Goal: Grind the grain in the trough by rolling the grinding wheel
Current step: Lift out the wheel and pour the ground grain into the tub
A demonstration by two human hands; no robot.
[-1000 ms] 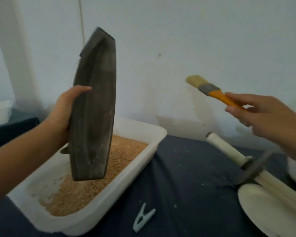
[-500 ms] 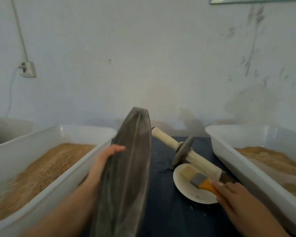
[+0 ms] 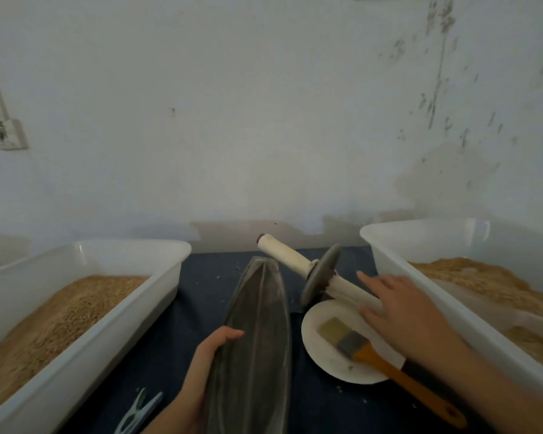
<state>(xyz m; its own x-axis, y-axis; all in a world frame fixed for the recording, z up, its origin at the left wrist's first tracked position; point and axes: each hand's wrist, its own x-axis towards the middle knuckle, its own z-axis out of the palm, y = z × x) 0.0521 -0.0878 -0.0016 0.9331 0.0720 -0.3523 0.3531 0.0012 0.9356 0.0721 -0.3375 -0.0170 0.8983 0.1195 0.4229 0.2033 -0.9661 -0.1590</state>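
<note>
The dark boat-shaped grinding trough (image 3: 257, 333) lies lengthwise on the dark cloth, its inside dusty with no grain visible in it. My left hand (image 3: 207, 364) grips its left rim near the front. The grinding wheel (image 3: 322, 277), a grey disc on a long white handle (image 3: 284, 253), leans on the edge of a white plate (image 3: 323, 355). My right hand (image 3: 398, 314) hovers open over the handle's near end, fingers straight. Whether it touches the handle I cannot tell. An orange-handled brush (image 3: 376, 355) lies on the plate.
A white bin (image 3: 76, 364) of grain stands at the left and another white bin (image 3: 427, 277) of ground grain at the right. A pale clothespin (image 3: 135, 415) lies at the front left. The wall is close behind.
My left hand has lowered the trough from upright above the left bin down onto the cloth. My right hand has laid the brush on the plate and moved to the wheel's handle.
</note>
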